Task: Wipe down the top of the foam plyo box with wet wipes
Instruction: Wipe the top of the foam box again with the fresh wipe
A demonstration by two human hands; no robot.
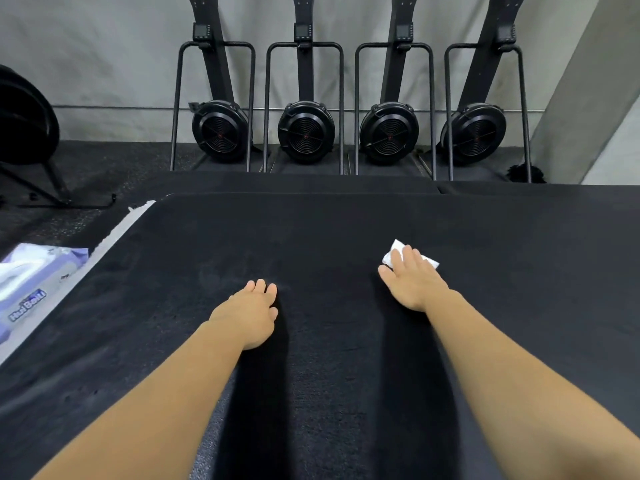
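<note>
The black foam plyo box point(329, 230) fills the lower part of the view, its flat top facing me. My right hand point(414, 280) lies flat on the top, right of the middle, fingers straight, pressing a white wet wipe point(393, 252) against the surface. Most of the wipe is hidden under the fingers; its corners stick out at the far side. My left hand point(251, 311) rests palm down on the top near the middle, fingers relaxed, holding nothing.
A purple-and-white wet wipe pack point(34, 282) lies at the left, beside the box's pale left edge point(117, 233). Several upright black rowing machines point(304, 129) stand against the grey wall behind the box. Another black machine point(24, 126) is at the far left.
</note>
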